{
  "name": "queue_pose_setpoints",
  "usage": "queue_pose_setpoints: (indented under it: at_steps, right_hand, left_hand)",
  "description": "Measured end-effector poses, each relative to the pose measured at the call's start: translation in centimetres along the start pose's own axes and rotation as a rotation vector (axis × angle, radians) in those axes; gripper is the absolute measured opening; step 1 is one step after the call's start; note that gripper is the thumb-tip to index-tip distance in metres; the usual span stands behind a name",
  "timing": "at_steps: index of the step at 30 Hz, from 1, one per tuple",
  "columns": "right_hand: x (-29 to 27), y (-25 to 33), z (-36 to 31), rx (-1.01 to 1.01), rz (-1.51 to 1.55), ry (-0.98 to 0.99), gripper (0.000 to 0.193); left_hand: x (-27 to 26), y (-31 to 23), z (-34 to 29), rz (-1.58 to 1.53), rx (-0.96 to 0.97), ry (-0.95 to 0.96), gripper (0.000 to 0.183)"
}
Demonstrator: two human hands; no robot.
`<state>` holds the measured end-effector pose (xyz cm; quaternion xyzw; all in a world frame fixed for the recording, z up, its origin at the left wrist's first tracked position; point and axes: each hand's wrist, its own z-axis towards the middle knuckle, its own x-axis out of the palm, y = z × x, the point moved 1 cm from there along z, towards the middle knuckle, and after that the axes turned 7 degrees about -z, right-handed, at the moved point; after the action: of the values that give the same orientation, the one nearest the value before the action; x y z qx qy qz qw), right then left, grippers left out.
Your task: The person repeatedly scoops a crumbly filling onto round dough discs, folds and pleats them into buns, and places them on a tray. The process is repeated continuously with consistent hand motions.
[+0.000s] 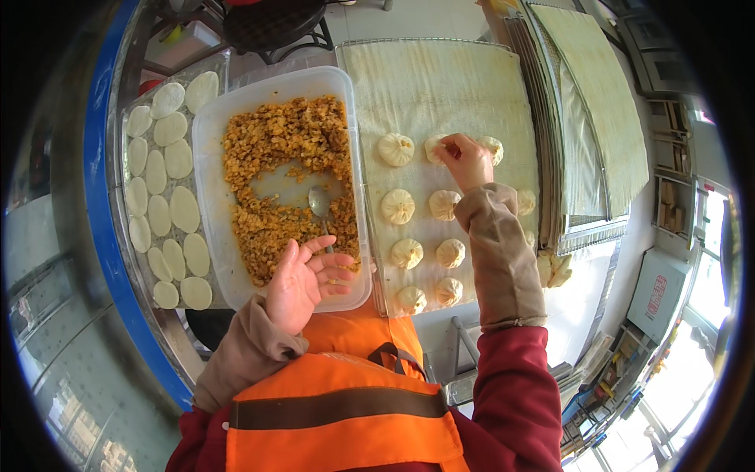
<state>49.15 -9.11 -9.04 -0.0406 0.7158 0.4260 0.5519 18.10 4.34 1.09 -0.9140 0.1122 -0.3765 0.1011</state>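
The person's right hand (470, 161) reaches to the far part of the lined tray (448, 86), its thumb and fingertips drawn narrow at the top of a pleated bun (433, 149) in the far row; whether they pinch the dough or only rest against it cannot be told, as the hand covers part of it. The left hand (303, 283) hangs palm up over the near right corner of the plastic tub (206, 197), fingers spread wide and visibly holding nothing. The tub sits between the flat dough rounds (185, 210) on the left and the tray on the right, which probably keeps both within reach. In it, a spoon (318, 203) lies amid the crumbly filling (311, 126), handle toward the person, likely for easy grasping. Gaps separate the other buns (398, 206), presumably to prevent sticking. More trays (605, 118) are stacked at the far right, perhaps to save room.
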Motion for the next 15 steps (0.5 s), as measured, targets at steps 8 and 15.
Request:
queue_pose_setpoints:
  at_steps: [8,15]
  right_hand:
    - [-0.4,2.8,-0.6,-0.194,-0.184,-0.147,0.032]
    - [2.7,6.7,0.7,-0.311,-0.136,0.179,0.047]
  left_hand:
    - [-0.1,0.1,-0.5,-0.007,0.014,0.015,0.062]
    - [-0.1,0.5,-0.9,-0.002,0.006,0.016,0.062]
